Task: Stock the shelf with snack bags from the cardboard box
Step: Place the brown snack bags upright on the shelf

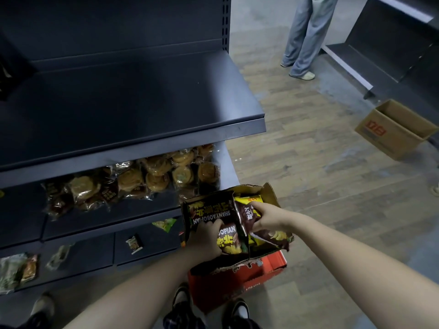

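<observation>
An open red cardboard box sits on the floor at the shelf's right end, with yellow snack bags inside. My left hand grips dark brown snack bags with yellow print, held over the box. My right hand is closed on another brown snack bag just right of them. The dark shelf above is bare; the lower shelf carries a pile of wrapped pastries.
A few loose packets lie on the bottom shelf. An open brown cardboard box stands on the wooden floor at the right. A person's legs are at the back, beside another shelf unit. My shoes are by the red box.
</observation>
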Action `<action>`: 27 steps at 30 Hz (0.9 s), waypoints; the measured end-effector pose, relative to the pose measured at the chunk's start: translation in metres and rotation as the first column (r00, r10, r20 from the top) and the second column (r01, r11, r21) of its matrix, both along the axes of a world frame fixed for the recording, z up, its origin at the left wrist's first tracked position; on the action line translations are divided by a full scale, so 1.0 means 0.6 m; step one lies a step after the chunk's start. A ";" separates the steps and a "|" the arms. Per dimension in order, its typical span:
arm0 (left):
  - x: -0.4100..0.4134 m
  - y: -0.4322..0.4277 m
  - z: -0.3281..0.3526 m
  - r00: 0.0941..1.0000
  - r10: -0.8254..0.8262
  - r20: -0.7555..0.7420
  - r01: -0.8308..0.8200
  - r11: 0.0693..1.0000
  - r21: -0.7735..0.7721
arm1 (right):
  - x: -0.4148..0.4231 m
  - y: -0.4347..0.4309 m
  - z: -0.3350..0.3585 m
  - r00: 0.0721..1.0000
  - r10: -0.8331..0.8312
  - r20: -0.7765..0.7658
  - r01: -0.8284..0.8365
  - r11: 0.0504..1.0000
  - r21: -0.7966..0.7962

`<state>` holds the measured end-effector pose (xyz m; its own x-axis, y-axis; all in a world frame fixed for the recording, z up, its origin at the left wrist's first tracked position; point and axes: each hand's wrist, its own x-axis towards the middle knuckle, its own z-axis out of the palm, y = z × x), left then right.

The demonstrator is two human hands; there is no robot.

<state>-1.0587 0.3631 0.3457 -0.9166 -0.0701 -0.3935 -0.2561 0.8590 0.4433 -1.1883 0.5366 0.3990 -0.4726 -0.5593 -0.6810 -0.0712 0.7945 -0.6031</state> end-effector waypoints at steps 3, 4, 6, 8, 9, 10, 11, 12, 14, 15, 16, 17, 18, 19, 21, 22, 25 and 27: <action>-0.009 -0.009 0.012 0.996 0.076 -0.038 -0.073 0.993 0.092 | -0.012 0.014 0.016 0.979 -0.177 0.106 0.189 0.975 -0.119; -0.011 -0.010 0.021 0.995 0.094 -0.044 -0.089 0.989 0.116 | -0.014 0.020 0.017 0.961 -0.233 0.151 0.255 0.956 -0.145; -0.016 -0.014 0.036 0.989 0.125 -0.081 -0.113 0.984 0.142 | -0.015 0.032 0.017 0.915 -0.315 0.252 0.366 0.911 -0.190; -0.019 -0.018 0.052 0.983 0.145 -0.112 -0.124 0.976 0.178 | -0.011 0.035 0.019 0.858 -0.370 0.356 0.462 0.859 -0.220; -0.021 -0.018 0.065 0.980 0.157 -0.122 -0.130 0.970 0.204 | -0.010 0.033 0.019 0.828 -0.397 0.395 0.503 0.837 -0.213; -0.024 -0.018 0.080 0.977 0.167 -0.130 -0.133 0.963 0.234 | -0.009 0.031 0.019 0.806 -0.414 0.423 0.530 0.824 -0.202; -0.027 -0.017 0.094 0.975 0.179 -0.134 -0.139 0.955 0.263 | -0.008 0.027 0.018 0.784 -0.434 0.444 0.557 0.808 -0.194; -0.030 -0.016 0.107 0.972 0.186 -0.144 -0.140 0.949 0.283 | -0.007 0.022 0.020 0.766 -0.448 0.461 0.579 0.793 -0.191; -0.033 -0.012 0.129 0.965 0.199 -0.174 -0.138 0.940 0.311 | -0.002 0.011 0.025 0.719 -0.479 0.503 0.634 0.749 -0.192; -0.034 -0.009 0.139 0.963 0.195 -0.187 -0.129 0.939 0.319 | 0.003 0.005 0.030 0.694 -0.494 0.523 0.658 0.730 -0.184; -0.036 -0.004 0.150 0.962 0.178 -0.207 -0.105 0.941 0.321 | 0.007 0.000 0.034 0.674 -0.499 0.546 0.676 0.713 -0.183; -0.039 0.002 0.161 0.961 0.165 -0.224 -0.086 0.941 0.326 | 0.010 -0.008 0.041 0.652 -0.488 0.580 0.692 0.696 -0.192; -0.042 0.007 0.169 0.955 0.174 -0.241 -0.080 0.931 0.355 | 0.014 -0.016 0.048 0.630 -0.481 0.610 0.709 0.677 -0.199; -0.045 0.013 0.177 0.946 0.219 -0.239 -0.105 0.905 0.412 | 0.017 -0.026 0.055 0.616 -0.482 0.623 0.722 0.662 -0.203; -0.051 0.020 0.189 0.909 0.363 -0.204 -0.202 0.812 0.547 | 0.024 -0.039 0.063 0.592 -0.506 0.628 0.754 0.623 -0.209; -0.052 0.025 0.196 0.884 0.419 -0.206 -0.231 0.777 0.586 | 0.028 -0.042 0.064 0.572 -0.515 0.638 0.775 0.594 -0.215; -0.061 0.036 0.207 0.872 0.445 -0.205 -0.282 0.797 0.534 | 0.040 -0.043 0.066 0.492 -0.485 0.723 0.833 0.505 -0.228; -0.067 0.045 0.216 0.887 0.427 -0.173 -0.325 0.846 0.423 | 0.043 -0.044 0.070 0.496 -0.477 0.726 0.828 0.511 -0.231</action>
